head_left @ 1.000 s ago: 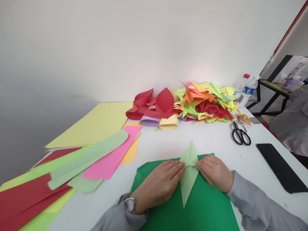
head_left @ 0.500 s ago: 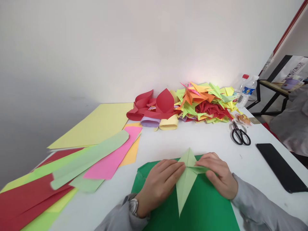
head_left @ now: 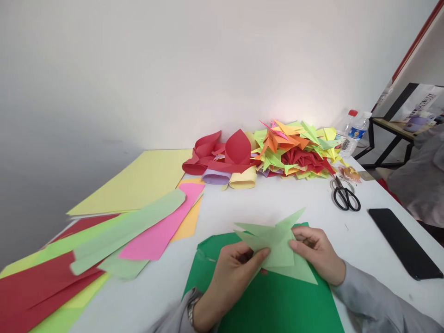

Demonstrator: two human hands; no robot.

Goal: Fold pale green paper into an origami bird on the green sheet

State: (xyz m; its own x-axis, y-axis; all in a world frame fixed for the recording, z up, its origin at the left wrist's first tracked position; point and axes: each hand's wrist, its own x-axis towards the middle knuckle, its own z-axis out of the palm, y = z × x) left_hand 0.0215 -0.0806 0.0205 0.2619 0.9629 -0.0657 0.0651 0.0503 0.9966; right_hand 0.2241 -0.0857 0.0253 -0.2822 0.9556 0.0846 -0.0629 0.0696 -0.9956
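Observation:
A pale green folded paper (head_left: 281,249) with several pointed flaps is held up between both hands, slightly blurred. My left hand (head_left: 231,270) pinches its left side, thumb on the near face and fingers behind. On the right edge, my right hand (head_left: 317,252) grips the paper between thumb and fingers. Beneath them lies a dark green sheet (head_left: 277,305) on the white table, its far left corner creased.
To the left, loose strips of coloured paper overlap, a pink strip (head_left: 159,226) among them. Rolled red paper pieces (head_left: 237,147) and a heap of folded paper (head_left: 294,148) stand along the wall. Scissors (head_left: 346,196), a black phone (head_left: 404,243) and plastic bottles (head_left: 357,134) are right.
The folded paper has been lifted off the green sheet and turned, its points now spread sideways. Both hands went from pressing it flat to pinching its sides.

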